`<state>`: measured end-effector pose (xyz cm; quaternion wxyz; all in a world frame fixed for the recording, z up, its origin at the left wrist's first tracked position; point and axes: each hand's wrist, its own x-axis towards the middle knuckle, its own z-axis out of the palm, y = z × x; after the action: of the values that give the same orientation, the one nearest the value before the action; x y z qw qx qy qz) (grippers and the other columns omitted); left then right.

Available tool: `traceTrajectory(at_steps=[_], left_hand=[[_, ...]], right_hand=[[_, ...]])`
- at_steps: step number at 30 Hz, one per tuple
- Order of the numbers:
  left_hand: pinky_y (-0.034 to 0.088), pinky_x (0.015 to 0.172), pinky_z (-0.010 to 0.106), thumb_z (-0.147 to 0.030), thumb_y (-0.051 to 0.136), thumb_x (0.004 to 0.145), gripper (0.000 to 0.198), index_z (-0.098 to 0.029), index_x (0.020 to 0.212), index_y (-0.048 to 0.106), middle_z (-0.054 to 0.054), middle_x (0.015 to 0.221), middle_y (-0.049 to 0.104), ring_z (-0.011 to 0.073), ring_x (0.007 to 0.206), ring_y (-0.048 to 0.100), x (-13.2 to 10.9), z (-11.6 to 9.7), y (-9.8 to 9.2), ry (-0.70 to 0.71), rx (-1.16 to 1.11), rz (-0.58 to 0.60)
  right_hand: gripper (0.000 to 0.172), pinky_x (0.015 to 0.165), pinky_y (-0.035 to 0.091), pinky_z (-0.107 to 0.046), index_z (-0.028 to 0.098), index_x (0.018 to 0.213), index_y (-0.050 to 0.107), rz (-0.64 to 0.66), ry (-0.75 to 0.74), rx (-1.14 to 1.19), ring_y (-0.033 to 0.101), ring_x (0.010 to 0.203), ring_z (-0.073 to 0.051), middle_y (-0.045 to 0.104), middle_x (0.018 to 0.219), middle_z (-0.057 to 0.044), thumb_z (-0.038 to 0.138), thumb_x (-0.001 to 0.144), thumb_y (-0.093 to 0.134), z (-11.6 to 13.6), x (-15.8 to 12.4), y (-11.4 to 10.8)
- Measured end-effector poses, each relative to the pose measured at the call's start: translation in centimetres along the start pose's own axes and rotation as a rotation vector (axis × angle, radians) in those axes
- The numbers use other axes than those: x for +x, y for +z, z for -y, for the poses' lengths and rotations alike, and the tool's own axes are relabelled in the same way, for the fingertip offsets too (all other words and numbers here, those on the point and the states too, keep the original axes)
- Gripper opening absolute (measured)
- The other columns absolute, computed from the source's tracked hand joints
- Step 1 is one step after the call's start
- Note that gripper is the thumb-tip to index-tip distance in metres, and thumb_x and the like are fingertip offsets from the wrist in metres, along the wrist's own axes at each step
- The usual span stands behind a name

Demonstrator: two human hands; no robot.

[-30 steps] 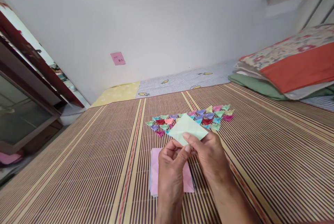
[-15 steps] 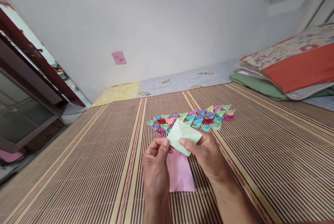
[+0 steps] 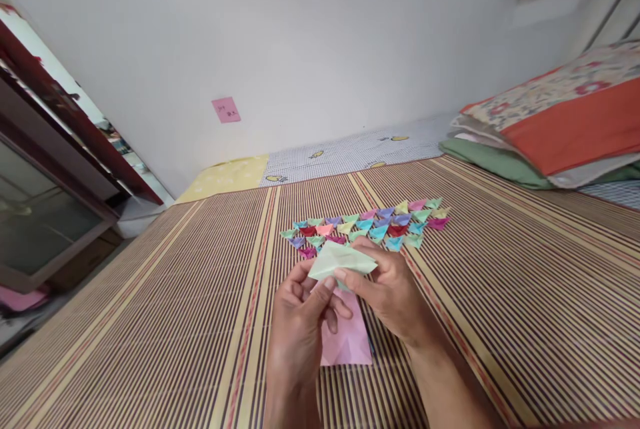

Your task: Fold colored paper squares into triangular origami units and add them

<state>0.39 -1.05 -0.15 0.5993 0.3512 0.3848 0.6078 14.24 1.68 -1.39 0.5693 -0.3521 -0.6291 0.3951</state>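
Note:
A pale green sheet of folding paper (image 3: 343, 259), creased and partly folded, is held above the mat between both hands. My left hand (image 3: 300, 315) pinches its lower left side, thumb on top and some fingers beneath. On the right side, my right hand (image 3: 393, 289) grips it with the thumb across the near edge and the fingers behind. Below the hands lies a pink square of paper (image 3: 345, 342), partly covered by my left fingers. Just beyond the hands stand several rows of small folded paper boats (image 3: 367, 223) in many colours, a few hidden by the hands.
A striped bamboo mat (image 3: 165, 322) spreads under everything. Folded bedding (image 3: 565, 129) is stacked at the right. A pink note (image 3: 226, 110) is stuck on the white wall (image 3: 320, 42). At the left is a dark red door frame (image 3: 75, 109).
The green paper has gone from an open diamond to a flatter, folded shape and tilted. My left thumb and fingers have moved inward along its near edge.

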Motion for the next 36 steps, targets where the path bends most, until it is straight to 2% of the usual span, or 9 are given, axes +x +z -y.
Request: traceTrajectory(at_steps=[5,8,13,17,22,28,36], left_hand=[[0.055,0.05,0.018,-0.023,0.095,0.064,0.035,-0.011,0.084,0.069,0.002,0.06,0.073,0.0118,0.049,0.067,0.2,0.0,0.1,-0.028,-0.026,-0.005],[0.06,0.058,0.021,-0.025,0.095,0.064,0.034,-0.011,0.081,0.07,0.004,0.067,0.076,0.0139,0.057,0.072,0.2,0.2,-0.1,0.008,-0.039,-0.013],[0.063,0.075,0.026,-0.022,0.093,0.069,0.027,-0.014,0.078,0.069,0.005,0.077,0.08,0.0161,0.071,0.077,0.2,0.4,-0.5,0.061,-0.055,-0.05],[0.062,0.082,0.027,-0.022,0.09,0.074,0.02,-0.016,0.085,0.074,0.006,0.083,0.082,0.0169,0.078,0.078,0.3,0.5,-0.6,0.102,-0.049,-0.025],[0.061,0.074,0.025,-0.026,0.088,0.076,0.019,-0.015,0.089,0.08,0.006,0.08,0.082,0.0169,0.072,0.077,0.4,1.1,-0.8,0.113,0.004,-0.062],[0.059,0.064,0.021,-0.028,0.093,0.068,0.027,-0.011,0.084,0.08,0.008,0.068,0.078,0.0142,0.06,0.072,0.6,1.3,-0.6,0.06,-0.012,-0.1],[0.058,0.061,0.022,-0.028,0.092,0.067,0.025,-0.011,0.079,0.079,0.007,0.062,0.076,0.0149,0.056,0.071,0.3,1.0,-0.4,0.019,0.036,-0.071]], right_hand=[[0.018,0.062,0.042,-0.025,0.02,0.072,0.062,0.022,-0.013,-0.05,0.054,0.072,-0.015,0.052,0.079,0.002,0.021,0.09,0.069,0.2,0.0,0.2],[0.016,0.066,0.043,-0.027,0.02,0.074,0.064,0.014,-0.021,-0.052,0.054,0.074,-0.015,0.054,0.078,0.002,0.021,0.089,0.07,0.3,0.1,-0.1],[0.014,0.069,0.043,-0.029,0.021,0.079,0.069,-0.002,-0.037,-0.043,0.056,0.075,-0.017,0.059,0.079,0.0,0.025,0.093,0.069,0.2,0.2,-0.7],[0.015,0.072,0.045,-0.03,0.021,0.08,0.07,-0.014,-0.025,0.007,0.057,0.078,-0.018,0.06,0.081,-0.001,0.027,0.094,0.069,0.1,0.1,-0.5],[0.021,0.07,0.044,-0.03,0.021,0.079,0.067,-0.014,-0.006,-0.003,0.055,0.075,-0.018,0.059,0.078,0.0,0.032,0.096,0.066,0.3,0.0,-0.2],[0.029,0.065,0.041,-0.028,0.021,0.073,0.063,-0.031,0.024,-0.019,0.051,0.069,-0.016,0.055,0.071,0.002,0.035,0.098,0.063,0.2,0.0,0.0],[0.021,0.063,0.042,-0.028,0.021,0.077,0.069,-0.083,0.051,-0.019,0.053,0.066,-0.016,0.061,0.071,0.002,0.036,0.093,0.07,-0.1,0.0,-0.4]])
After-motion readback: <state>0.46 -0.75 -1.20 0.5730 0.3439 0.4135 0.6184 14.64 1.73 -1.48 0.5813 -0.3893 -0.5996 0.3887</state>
